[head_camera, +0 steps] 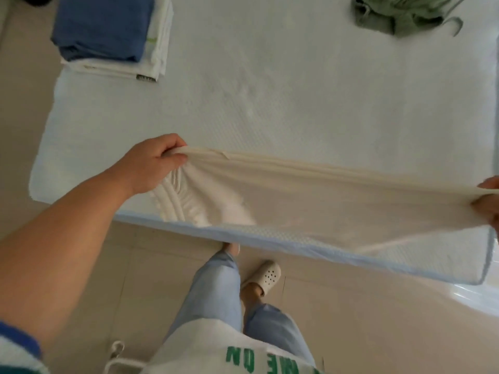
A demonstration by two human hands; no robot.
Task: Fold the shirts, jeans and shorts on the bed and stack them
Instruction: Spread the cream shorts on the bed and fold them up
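Item one: cream garment [310, 184], stretched flat in the air over the near edge of the bed [270, 90]. My left hand [151, 163] pinches its left end, fingers curled round bunched cloth. My right hand [488, 201], half cut off at the frame edge, grips the right end. Item two: folded stack [113, 36], blue on white, far left corner. Item three: green garment [399, 14], crumpled, far right.

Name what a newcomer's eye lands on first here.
A cream garment stretched taut between the left hand and the right hand over the bed's near edge. Behind it, a folded stack topped in blue sits far left, a crumpled green garment far right.
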